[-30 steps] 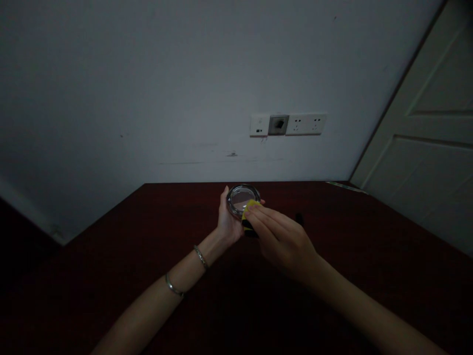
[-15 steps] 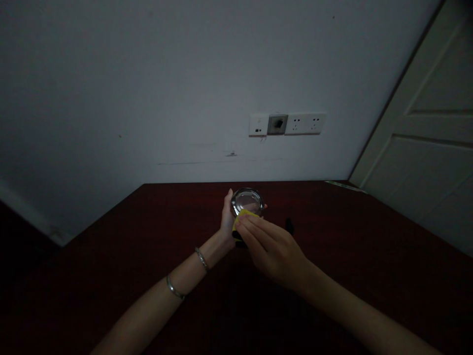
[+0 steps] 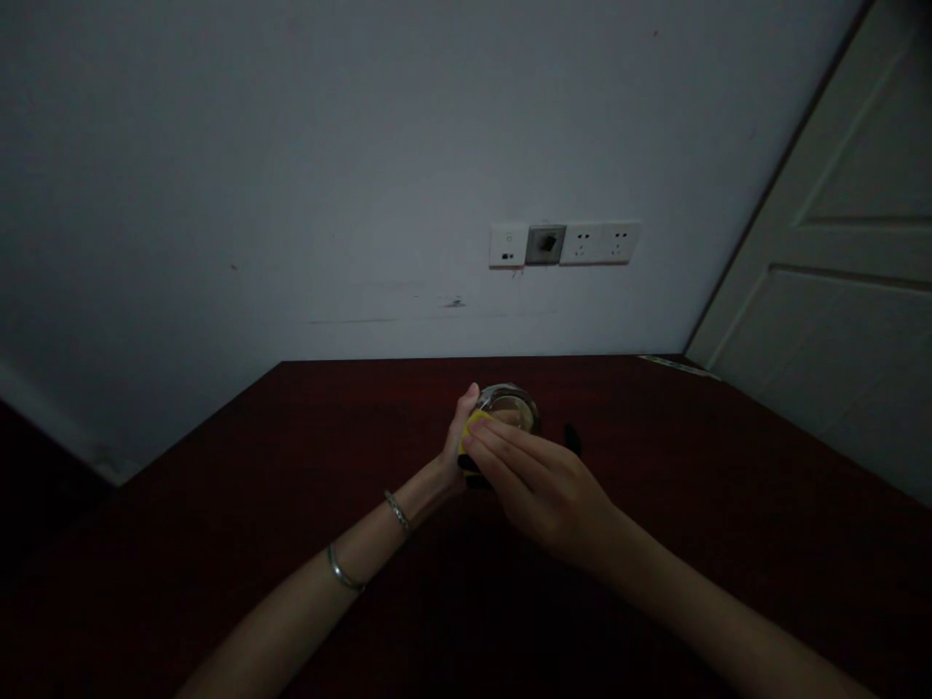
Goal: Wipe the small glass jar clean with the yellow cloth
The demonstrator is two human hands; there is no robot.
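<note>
A round clear glass dish (image 3: 525, 398) with a thick rim is held above the table by my left hand (image 3: 455, 442), whose thumb shows at the dish's left edge. Fingers show dimly through the glass. My right hand (image 3: 543, 485) pinches a yellow-and-black cloth (image 3: 472, 433) against the dish's near left side. The right hand covers the dish's lower part and much of the cloth. Two silver bangles circle the left forearm.
Beneath both hands is a dark red table (image 3: 349, 417) against a pale wall. A small black object (image 3: 572, 439) lies right of the dish, partly behind my right hand. Wall sockets (image 3: 564, 244) sit above the table, and a panelled door (image 3: 845, 262) stands at right.
The glass dish has shifted right and slightly down, turning in my left hand, and the left thumb has moved right with it. My right hand with the cloth stays nearly in place.
</note>
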